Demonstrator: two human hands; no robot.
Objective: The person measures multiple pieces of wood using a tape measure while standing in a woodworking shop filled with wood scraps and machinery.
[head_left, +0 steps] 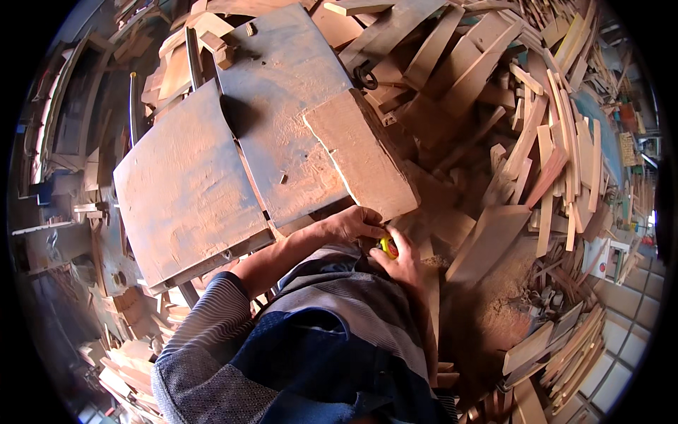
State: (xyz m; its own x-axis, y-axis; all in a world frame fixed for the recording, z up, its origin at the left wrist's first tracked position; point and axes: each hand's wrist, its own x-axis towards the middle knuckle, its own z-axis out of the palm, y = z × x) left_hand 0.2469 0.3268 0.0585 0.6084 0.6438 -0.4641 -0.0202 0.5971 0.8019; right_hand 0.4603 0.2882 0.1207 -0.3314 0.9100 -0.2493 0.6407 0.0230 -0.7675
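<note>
A small yellow tape measure (388, 246) with a reddish spot rests in the grip of my right hand (405, 264), close to my body. My left hand (352, 223) is right beside it, fingers curled and pressed together. What those fingers pinch is too small to make out. Just beyond both hands lies a thick, rough-edged wooden board (360, 152) on the right side of a sawdust-covered metal machine table (279, 106). The board's near end reaches past the table's edge, next to my left fingertips.
A second table panel (187, 187) adjoins on the left, with a long gap between. A wood block (216, 49) sits at the far left of the table. Piled offcuts and planks (466, 63) crowd the right. Sawdust (505, 311) covers the floor there.
</note>
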